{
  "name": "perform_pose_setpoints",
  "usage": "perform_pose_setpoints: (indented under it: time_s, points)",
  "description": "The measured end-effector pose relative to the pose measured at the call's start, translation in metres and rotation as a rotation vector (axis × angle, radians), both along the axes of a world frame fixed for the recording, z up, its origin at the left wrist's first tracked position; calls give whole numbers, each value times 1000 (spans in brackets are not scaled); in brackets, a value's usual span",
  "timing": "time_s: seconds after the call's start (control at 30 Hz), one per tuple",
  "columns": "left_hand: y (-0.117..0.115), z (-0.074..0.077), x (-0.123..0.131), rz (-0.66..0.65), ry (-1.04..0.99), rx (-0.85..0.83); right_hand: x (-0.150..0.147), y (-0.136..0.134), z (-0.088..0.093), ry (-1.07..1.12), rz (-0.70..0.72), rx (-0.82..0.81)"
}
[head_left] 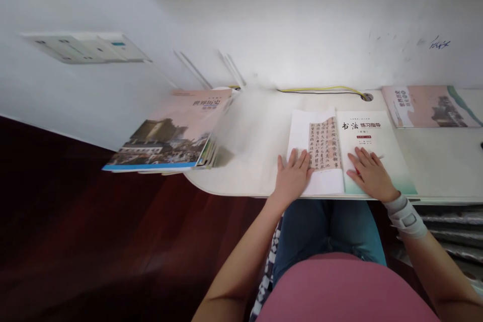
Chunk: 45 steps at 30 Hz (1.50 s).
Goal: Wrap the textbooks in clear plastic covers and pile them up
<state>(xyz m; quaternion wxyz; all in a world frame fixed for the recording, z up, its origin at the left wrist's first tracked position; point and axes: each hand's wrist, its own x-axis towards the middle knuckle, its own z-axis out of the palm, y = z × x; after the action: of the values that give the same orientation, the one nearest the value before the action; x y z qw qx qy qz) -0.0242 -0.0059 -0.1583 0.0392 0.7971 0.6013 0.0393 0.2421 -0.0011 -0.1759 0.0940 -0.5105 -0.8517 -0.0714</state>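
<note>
A thin calligraphy workbook (358, 156) lies on the white table in front of me, its pale green title page facing up on the right. On the left is an inside cover or flap (324, 181) with a pinkish band of brush writing. My left hand (293, 173) rests flat on the left part, fingers spread over its lower left edge. My right hand (372, 173) lies flat on the title page, fingers apart, with a grey band on the wrist. Neither hand grips anything.
A stack of books (169, 131) sits at the table's left end, overhanging the edge. Another book (430, 106) lies at the back right. Yellow and black cables (324, 89) run along the wall to a hole (367, 97). Wall sockets (86, 48) are at the left.
</note>
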Motion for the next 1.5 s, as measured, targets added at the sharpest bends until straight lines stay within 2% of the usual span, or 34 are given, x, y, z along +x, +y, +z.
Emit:
perform_pose_setpoints:
  time_s: [0.23,0.47,0.57,0.77,0.97,1.23,1.5]
  points:
    - [5,9,3,94,20,-31,-2,0,4,-11,-9,33]
    - [-7,3,47,-32,-85,47,-1,0,1,-15,-12,37]
    - [-8,-2,57,-53,-62,58,0,-1,-1,-23,-9,49]
    - [-9,1,44,-97,8,39,1,-1,-1,-15,-18,31]
    - [-7,7,27,-48,20,-19,1,-2,1,-31,-19,26]
    - [-19,11,30,5,4,25,2,-1,1,-22,-29,28]
    - [-9,9,35,21,-41,84,1,-1,1,-26,-23,44]
